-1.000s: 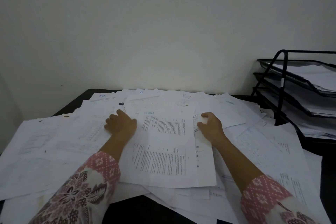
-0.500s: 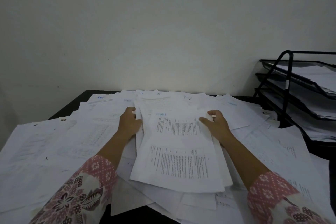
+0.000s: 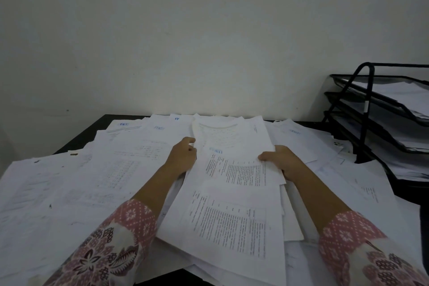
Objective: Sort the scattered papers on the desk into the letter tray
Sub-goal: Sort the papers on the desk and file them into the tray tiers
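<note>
Since a second earlier, your hands had drawn closer together, gathering the sheaf of papers at centre frame above the scattered papers. Your left hand clasped its left edge and your right hand its right. Light, floppy and slippery, the sheets probably wanted firm pinching at both sides. Around them lay the dark desk, with the black letter tray at right frame and a bare wall behind.

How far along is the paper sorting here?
Done: the letter tray already holds some sheets in its tiers. In hand: the left hand and right hand grip a stack of papers by its sides. Left: scattered papers cover most of the desk.
</note>
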The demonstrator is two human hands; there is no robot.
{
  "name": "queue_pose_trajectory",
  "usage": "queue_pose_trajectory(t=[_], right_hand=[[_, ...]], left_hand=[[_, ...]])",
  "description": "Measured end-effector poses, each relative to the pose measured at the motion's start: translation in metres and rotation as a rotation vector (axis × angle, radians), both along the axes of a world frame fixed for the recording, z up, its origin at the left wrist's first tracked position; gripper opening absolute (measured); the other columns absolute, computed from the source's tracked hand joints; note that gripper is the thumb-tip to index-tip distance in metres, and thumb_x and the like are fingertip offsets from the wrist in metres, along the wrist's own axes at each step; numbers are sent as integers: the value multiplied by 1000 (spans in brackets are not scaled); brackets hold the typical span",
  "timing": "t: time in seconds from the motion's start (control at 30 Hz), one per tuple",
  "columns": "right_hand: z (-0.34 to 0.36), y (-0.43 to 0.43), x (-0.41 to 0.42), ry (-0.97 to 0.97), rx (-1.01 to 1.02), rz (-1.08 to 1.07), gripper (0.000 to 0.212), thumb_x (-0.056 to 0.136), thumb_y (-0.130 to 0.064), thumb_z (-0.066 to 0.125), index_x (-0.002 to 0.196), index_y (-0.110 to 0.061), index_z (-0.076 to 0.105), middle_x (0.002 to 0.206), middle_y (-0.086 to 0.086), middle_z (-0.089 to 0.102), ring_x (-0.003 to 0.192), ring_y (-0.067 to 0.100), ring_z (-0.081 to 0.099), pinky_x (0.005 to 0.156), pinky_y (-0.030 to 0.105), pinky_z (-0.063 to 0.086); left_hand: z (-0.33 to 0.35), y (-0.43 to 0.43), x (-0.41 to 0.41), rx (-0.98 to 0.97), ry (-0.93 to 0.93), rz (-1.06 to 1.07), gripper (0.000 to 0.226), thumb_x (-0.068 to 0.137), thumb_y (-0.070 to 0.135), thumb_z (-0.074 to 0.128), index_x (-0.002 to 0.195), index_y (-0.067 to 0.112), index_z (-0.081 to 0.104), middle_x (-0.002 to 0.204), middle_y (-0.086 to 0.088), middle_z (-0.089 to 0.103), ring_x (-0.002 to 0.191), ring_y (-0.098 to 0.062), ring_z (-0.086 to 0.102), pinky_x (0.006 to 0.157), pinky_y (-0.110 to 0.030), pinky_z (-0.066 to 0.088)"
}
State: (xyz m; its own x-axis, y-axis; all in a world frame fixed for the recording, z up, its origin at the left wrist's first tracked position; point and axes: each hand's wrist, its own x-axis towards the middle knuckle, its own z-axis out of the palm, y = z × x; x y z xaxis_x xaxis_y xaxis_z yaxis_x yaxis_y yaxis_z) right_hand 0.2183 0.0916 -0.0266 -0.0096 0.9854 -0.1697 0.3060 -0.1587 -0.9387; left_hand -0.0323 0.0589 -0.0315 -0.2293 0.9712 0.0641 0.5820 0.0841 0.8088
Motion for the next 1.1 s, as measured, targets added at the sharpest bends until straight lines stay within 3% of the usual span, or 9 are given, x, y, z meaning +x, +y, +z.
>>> queue_pose_trajectory(t=[0.13, 0.23, 0.37, 0.5, 0.6, 0.7, 0.77, 0.93, 1.1], right_hand=[[3, 0, 5, -4, 40, -2, 37, 84, -1, 64, 120, -2, 53, 122, 16, 58, 100, 27, 54, 87, 38, 48], [12, -2, 7, -15, 180, -39, 49, 87, -5, 63, 132, -6, 44, 124, 9, 51, 104, 20, 47, 87, 32, 41], [35, -7, 15, 56, 314, -66, 50, 87, -10, 63, 133, -12, 44, 130, 8, 53, 114, 27, 52, 99, 43, 45], [63, -13, 27, 114, 439, -65, 37, 87, -7, 63, 121, -12, 50, 117, 8, 58, 103, 27, 58, 85, 38, 51], [83, -17, 35, 159, 535, -78, 29, 88, -5, 61, 112, -16, 51, 108, 5, 60, 93, 22, 59, 71, 28, 50], [99, -20, 43, 210, 612, -89, 27, 88, -6, 61, 110, -17, 52, 111, 8, 62, 97, 24, 62, 80, 39, 54], [108, -22, 46, 259, 648, -112, 28, 88, -8, 62, 113, -15, 52, 110, 8, 63, 98, 25, 62, 85, 44, 53], [119, -32, 43, 307, 760, -85, 37, 87, -9, 64, 118, -18, 45, 105, -8, 58, 96, 7, 57, 84, 25, 50], [113, -36, 40, 161, 755, -105, 38, 89, -7, 61, 124, -11, 48, 111, 0, 57, 102, 16, 56, 89, 31, 48]], left_hand=[[3, 1, 11, -63, -20, -29, 49, 98, 23, 46, 142, 11, 31, 141, -13, 44, 126, -27, 45, 100, -31, 36], [8, 2, 17, -77, -90, -33, 69, 92, 31, 58, 146, 11, 20, 146, -12, 37, 130, -28, 41, 102, -35, 36], [24, 9, 23, -18, -268, 76, 92, 82, 35, 70, 148, 11, 10, 149, -13, 31, 134, -30, 37, 104, -39, 35], [48, 12, 27, 84, -457, 125, 105, 74, 36, 78, 149, 13, 8, 153, -12, 22, 138, -29, 29, 108, -42, 31], [68, 9, 30, 163, -525, 122, 96, 74, 32, 78, 147, 12, 18, 148, -10, 32, 131, -27, 38, 103, -39, 36], [83, 10, 33, 271, -510, 81, 72, 75, 28, 77, 134, 10, 40, 128, -6, 51, 106, -21, 52, 88, -32, 45], [90, 9, 37, 351, -516, 70, 59, 78, 27, 75, 127, 10, 46, 118, -5, 55, 102, -21, 54, 86, -33, 48], [101, 3, 52, 507, -520, 13, 26, 85, 25, 68, 102, 15, 51, 95, 2, 58, 92, -19, 58, 80, -31, 52], [98, -5, 63, 468, -461, -41, 32, 85, 22, 68, 105, 17, 44, 103, 3, 56, 94, -17, 56, 77, -29, 50]])
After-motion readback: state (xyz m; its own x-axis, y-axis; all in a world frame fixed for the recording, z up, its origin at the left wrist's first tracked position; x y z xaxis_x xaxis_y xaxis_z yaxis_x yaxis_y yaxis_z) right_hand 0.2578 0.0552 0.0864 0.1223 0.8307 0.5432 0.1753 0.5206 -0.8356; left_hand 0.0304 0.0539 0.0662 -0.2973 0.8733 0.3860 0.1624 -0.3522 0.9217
